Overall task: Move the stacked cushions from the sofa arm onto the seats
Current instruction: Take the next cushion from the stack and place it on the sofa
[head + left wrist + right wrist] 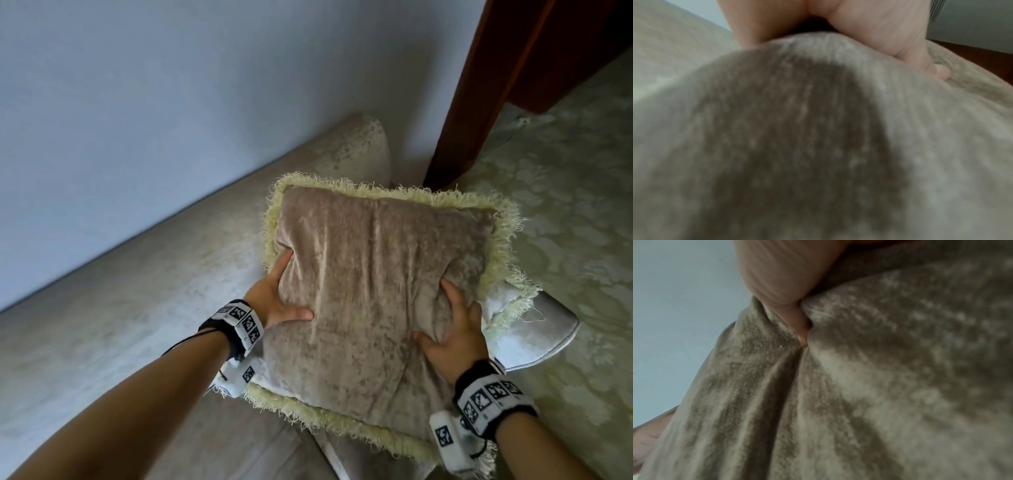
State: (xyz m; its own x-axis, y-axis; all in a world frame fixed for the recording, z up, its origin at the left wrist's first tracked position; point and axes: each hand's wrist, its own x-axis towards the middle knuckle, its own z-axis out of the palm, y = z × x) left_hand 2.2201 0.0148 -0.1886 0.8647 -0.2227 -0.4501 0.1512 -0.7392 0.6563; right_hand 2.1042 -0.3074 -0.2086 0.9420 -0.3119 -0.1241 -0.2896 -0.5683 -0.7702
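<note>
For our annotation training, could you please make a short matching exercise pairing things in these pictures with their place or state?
Things:
1. top cushion
2. lower cushion
3. left hand
4. wooden frame

Places or states:
a. grips the cushion's left edge
b. stands upper right, by the wall
c. held by both hands
d. only a fringed corner shows, at right

Pairs: 1-c, 2-d, 3-a, 4-b

two hands: left hand (274,298), right hand (448,329). two fringed cushions stacked on the sofa arm (548,329): top cushion (376,291), lower cushion (503,305). two wrist bands.
</note>
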